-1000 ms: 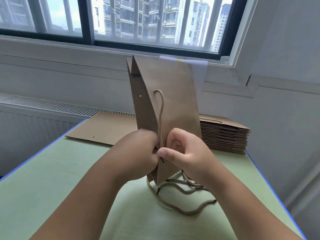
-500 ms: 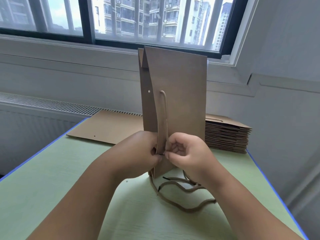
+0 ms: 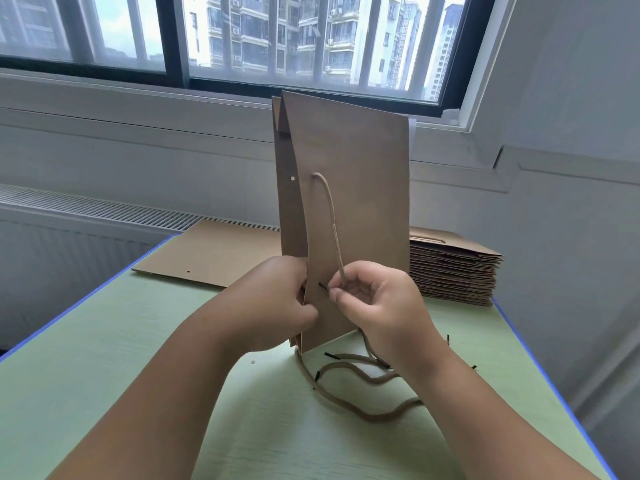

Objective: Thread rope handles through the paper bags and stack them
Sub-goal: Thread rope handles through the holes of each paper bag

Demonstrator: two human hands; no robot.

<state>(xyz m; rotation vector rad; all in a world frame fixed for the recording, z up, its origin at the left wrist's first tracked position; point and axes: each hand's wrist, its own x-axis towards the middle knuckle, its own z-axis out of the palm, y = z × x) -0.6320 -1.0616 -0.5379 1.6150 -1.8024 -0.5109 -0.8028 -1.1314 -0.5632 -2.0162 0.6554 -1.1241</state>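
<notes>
Green table (image 3: 104, 358): L hand (image 3: 273, 303) grips bag (image 3: 353, 188), R hand (image 3: 377, 299) pinches rope (image 3: 329, 209).

A pale green table top with a faint wood grain (image 3: 86, 393) is seen in the foreground, and it is bordered by a narrow blue edge strip (image 3: 69, 310). Behind it, a long white slatted grille (image 3: 104, 211) is set along the base of a grey panelled wall (image 3: 121, 150). Above, a wide window with a dark frame (image 3: 173, 39) is fitted, through which pale high-rise apartment blocks (image 3: 256, 29) are seen. A plain grey side wall (image 3: 571, 98) is met at the right.
</notes>
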